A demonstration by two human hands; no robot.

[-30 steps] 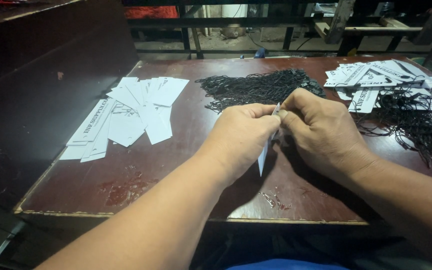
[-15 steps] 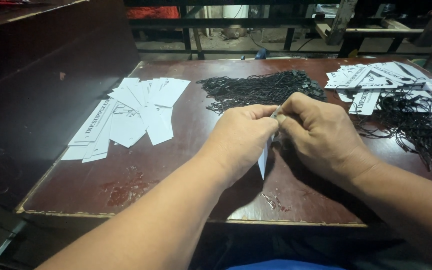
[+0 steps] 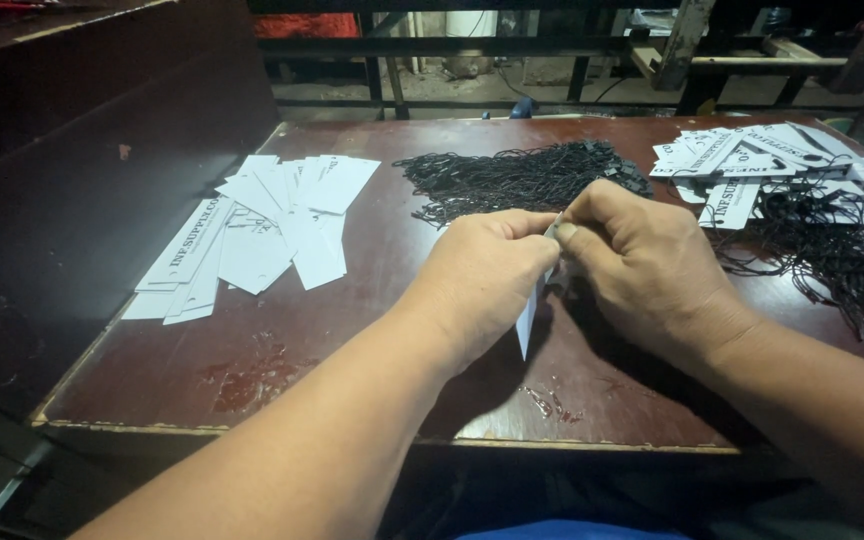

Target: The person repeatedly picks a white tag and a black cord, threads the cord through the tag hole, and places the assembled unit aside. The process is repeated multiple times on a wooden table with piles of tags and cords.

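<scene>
The left hand (image 3: 487, 275) and right hand (image 3: 642, 265) meet at bench (image 3: 352, 340) centre, both grips pinched shut on 1 white tag (image 3: 526, 322), which hangs toward 6 o'clock; a cord is probably hidden between the fingertips.

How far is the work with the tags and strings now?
Done: tags with strings lie piled at the far right. In hand: the left hand and right hand pinch one white tag together; whether its string is in cannot be seen. Left: a spread of bare tags on the left and a heap of black strings behind the hands.
</scene>
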